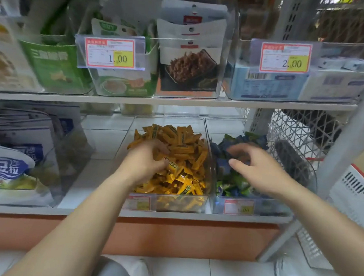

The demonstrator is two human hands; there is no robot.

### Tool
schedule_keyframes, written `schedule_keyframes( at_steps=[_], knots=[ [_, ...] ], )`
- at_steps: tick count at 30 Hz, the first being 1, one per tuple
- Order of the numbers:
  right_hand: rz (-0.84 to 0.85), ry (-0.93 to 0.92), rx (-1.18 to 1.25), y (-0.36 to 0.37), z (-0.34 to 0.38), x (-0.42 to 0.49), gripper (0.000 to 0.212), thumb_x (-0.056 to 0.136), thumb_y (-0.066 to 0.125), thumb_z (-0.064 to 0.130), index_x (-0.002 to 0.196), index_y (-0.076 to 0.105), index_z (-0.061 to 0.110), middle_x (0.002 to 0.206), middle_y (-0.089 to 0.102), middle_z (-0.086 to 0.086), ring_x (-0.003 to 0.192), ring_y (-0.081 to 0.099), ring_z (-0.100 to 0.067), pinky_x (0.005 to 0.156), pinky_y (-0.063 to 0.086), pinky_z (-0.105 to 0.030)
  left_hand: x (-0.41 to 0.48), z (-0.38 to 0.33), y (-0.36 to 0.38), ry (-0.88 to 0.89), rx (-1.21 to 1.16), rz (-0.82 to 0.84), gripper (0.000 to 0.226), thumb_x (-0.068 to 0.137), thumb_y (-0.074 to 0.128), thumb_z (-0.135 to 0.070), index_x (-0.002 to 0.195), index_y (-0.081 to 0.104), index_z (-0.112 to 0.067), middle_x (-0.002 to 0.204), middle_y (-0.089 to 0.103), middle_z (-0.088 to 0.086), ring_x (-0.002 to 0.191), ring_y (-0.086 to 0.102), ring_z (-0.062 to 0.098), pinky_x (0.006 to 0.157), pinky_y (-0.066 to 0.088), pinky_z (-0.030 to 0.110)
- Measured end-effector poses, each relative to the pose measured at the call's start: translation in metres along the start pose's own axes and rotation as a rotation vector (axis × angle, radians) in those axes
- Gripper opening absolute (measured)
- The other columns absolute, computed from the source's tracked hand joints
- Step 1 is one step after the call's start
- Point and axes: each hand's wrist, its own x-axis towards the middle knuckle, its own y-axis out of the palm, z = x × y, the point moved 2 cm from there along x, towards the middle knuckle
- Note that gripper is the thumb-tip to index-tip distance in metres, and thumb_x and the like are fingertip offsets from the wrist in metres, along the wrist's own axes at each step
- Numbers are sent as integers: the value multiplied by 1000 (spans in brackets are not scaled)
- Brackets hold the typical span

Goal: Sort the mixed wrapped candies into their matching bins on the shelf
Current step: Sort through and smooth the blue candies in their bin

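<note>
Two clear bins stand side by side on the lower shelf. The left bin (181,202) is heaped with yellow wrapped candies (186,151). The right bin (262,210) holds blue and green wrapped candies (231,184). My left hand (147,159) is dug into the yellow pile, fingers curled around several yellow candies. My right hand (259,164) hovers over the blue and green candies with fingers spread and slightly bent; nothing is visibly held in it.
White and blue bags (9,164) fill a clear bin at lower left. The upper shelf carries clear bins of packaged snacks (188,67) with price tags (110,53). A white wire basket (294,150) stands right of the candy bins, beside a slanted shelf post (349,136).
</note>
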Motion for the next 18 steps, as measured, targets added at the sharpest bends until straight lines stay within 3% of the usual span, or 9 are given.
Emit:
schedule_keyframes(
  at_steps=[4,6,9,13,15,18],
  knots=[
    [-23,90,-109,-25,-47,-19,29,94,62,29,122,66,21,117,64,0,104,62,-15,85,47,-30,-4,-7,-11,-78,365,68,21,79,68,-31,99,61,-32,108,60,-3,95,58,20,77,53,35],
    [-42,109,-166,-28,-60,-26,29,93,62,28,121,67,21,115,63,-1,104,62,-19,88,48,-33,-7,-17,-16,-85,502,29,20,80,65,-36,99,63,-28,103,63,1,91,59,24,76,55,39],
    [-35,24,-154,-19,-58,-32,31,93,59,35,122,66,26,116,62,7,108,61,-14,90,48,-32,-14,-49,-5,102,362,-112,23,87,63,-40,105,67,-26,101,62,-1,90,61,22,74,54,37],
    [264,-96,-228,13,-46,-28,38,96,45,50,129,62,39,137,55,7,127,50,-16,105,41,-40,-22,-95,41,411,176,36,31,89,62,-44,117,65,-30,114,59,-12,105,55,8,87,48,28],
    [422,-52,-348,21,-50,-22,38,98,44,55,125,66,38,143,51,0,130,47,-23,107,39,-40,-20,-105,62,492,202,64,34,89,63,-43,120,64,-30,120,60,-12,112,54,9,90,50,30],
    [516,27,-400,12,-61,-13,47,95,45,65,122,69,35,136,57,2,121,54,-20,101,44,-38,-11,-109,83,559,346,84,37,88,61,-48,121,64,-32,127,59,-10,119,53,14,93,50,35]
  ],
)
